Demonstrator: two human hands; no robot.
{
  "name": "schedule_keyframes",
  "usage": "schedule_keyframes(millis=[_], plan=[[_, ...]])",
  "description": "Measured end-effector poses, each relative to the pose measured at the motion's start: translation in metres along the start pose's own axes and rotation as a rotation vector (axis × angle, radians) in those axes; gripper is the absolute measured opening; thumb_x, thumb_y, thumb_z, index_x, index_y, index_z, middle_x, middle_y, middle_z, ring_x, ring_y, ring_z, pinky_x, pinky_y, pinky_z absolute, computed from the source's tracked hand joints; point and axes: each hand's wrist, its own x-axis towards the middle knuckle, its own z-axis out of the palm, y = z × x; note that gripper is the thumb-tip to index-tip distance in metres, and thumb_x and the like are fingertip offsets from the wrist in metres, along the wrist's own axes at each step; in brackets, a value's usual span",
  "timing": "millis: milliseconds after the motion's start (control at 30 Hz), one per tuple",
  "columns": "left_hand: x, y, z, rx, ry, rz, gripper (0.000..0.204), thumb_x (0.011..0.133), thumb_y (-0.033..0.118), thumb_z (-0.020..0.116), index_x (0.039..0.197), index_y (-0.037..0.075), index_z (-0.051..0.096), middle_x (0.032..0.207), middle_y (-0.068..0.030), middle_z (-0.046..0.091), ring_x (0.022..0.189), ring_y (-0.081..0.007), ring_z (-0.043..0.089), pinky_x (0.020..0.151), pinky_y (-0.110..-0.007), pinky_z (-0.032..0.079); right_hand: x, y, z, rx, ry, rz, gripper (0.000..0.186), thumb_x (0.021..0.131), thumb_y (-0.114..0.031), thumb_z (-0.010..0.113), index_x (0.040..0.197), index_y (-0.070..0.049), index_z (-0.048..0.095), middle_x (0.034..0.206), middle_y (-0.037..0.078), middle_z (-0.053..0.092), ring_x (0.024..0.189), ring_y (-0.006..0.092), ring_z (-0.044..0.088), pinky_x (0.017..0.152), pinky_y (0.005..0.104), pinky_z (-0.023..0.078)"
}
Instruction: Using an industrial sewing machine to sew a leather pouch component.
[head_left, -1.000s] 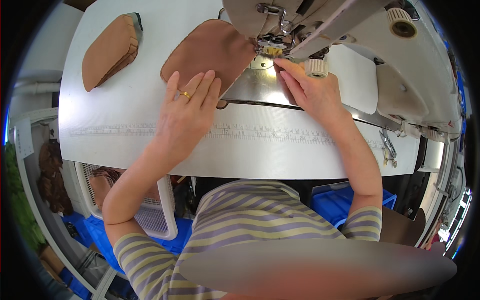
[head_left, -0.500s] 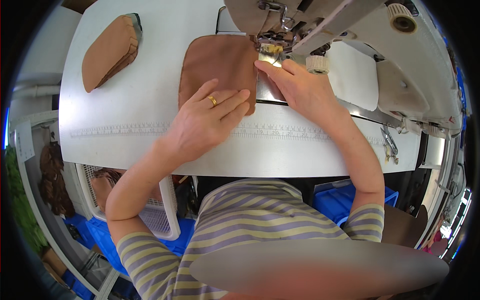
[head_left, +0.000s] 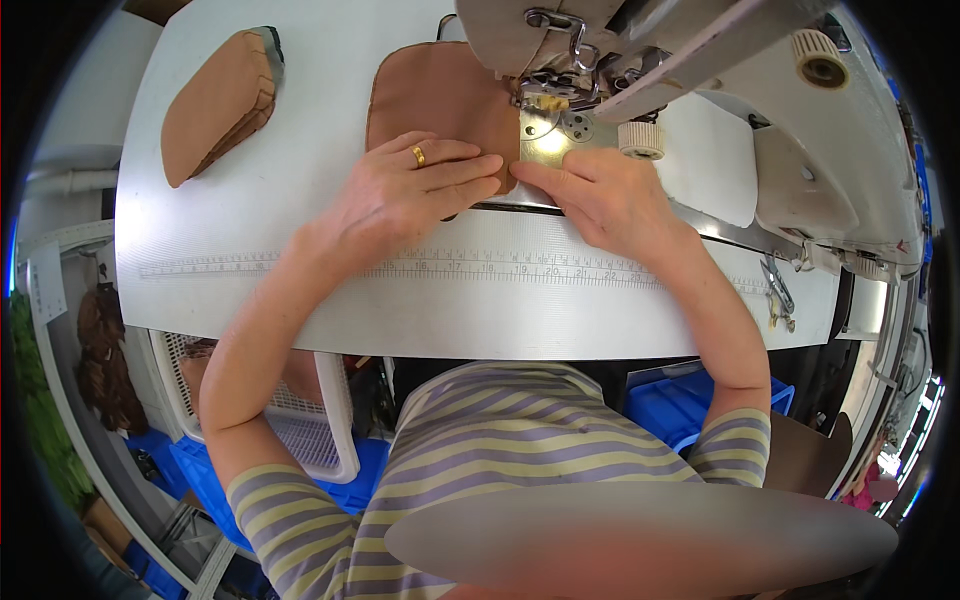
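Observation:
A brown fabric panel (head_left: pixel 440 95) with rounded corners lies flat on the white table, its right edge at the presser foot (head_left: pixel 548 92) of a sewing machine (head_left: pixel 840 130). My left hand (head_left: pixel 415 185), wearing a gold ring, rests flat on the panel's near part with fingers stretched out. At the panel's near right edge, my right hand (head_left: pixel 600 190) touches the border with its extended index finger. Its other fingers are curled under and partly hidden. The metal needle plate (head_left: pixel 550 140) shows just beyond that hand.
A stack of brown panels (head_left: pixel 220 105) lies at the far left. Thread snips (head_left: pixel 778 285) rest at the right, beyond a printed ruler strip (head_left: pixel 460 267). Below the table's front edge are a white basket (head_left: pixel 345 420) with brown pieces and a blue bin (head_left: pixel 665 405).
The brown panel has moved away from me, further along the presser foot. My left hand has slid slightly forward with it; my right hand has drawn a little nearer to me.

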Motion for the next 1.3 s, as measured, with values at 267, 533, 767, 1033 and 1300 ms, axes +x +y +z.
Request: schedule_keyframes(millis=[267,533,767,1033,1300], plan=[[0.011,-0.030,0.004,0.082,-0.001,0.054,0.045,0.067,0.010,0.068,0.112,0.003,0.067,0.120,-0.0059,0.066,0.110,-0.0220,0.061,0.094,-0.037,0.050,0.005,0.007,0.007,0.045,-0.001,0.101,0.032,0.086,-0.008,0.065,0.116,-0.018,0.067,0.070,0.003,0.055,0.061,0.0209,0.056,0.052,0.0330,0.047],[0.013,-0.040,0.010,0.313,-0.050,0.105,0.042,0.076,0.010,0.062,0.118,0.003,0.064,0.127,-0.0060,0.062,0.116,-0.0213,0.059,0.102,-0.041,0.044,0.005,0.009,0.007,-0.070,0.122,0.172,0.030,0.089,-0.011,0.063,0.118,-0.020,0.066,0.073,0.003,0.058,0.060,0.0194,0.058,0.053,0.0323,0.048],[0.013,-0.031,0.013,0.351,0.015,0.091,0.041,0.075,0.008,0.062,0.116,0.001,0.064,0.126,-0.0071,0.062,0.116,-0.0210,0.059,0.102,-0.040,0.044,0.006,0.006,0.000,-0.066,-0.039,0.161,0.031,0.090,-0.014,0.062,0.120,-0.020,0.064,0.080,0.000,0.060,0.061,0.0186,0.060,0.053,0.0308,0.050],[0.014,-0.032,0.013,0.362,-0.020,0.065,0.038,0.077,0.008,0.062,0.115,0.003,0.064,0.122,-0.0049,0.064,0.114,-0.0194,0.059,0.101,-0.039,0.044,0.003,0.009,0.006,-0.125,0.044,0.150,0.029,0.092,-0.015,0.060,0.120,-0.021,0.064,0.081,0.000,0.061,0.061,0.0184,0.061,0.053,0.0294,0.050],[0.026,-0.030,0.030,0.186,0.142,-0.183,0.027,0.078,0.013,0.068,0.105,0.007,0.069,0.113,-0.0021,0.067,0.095,-0.0174,0.065,0.095,-0.039,0.048,0.003,0.010,0.007,-0.034,0.101,0.149,0.028,0.091,-0.015,0.061,0.119,-0.020,0.065,0.080,0.001,0.062,0.060,0.0179,0.062,0.053,0.0283,0.050]])
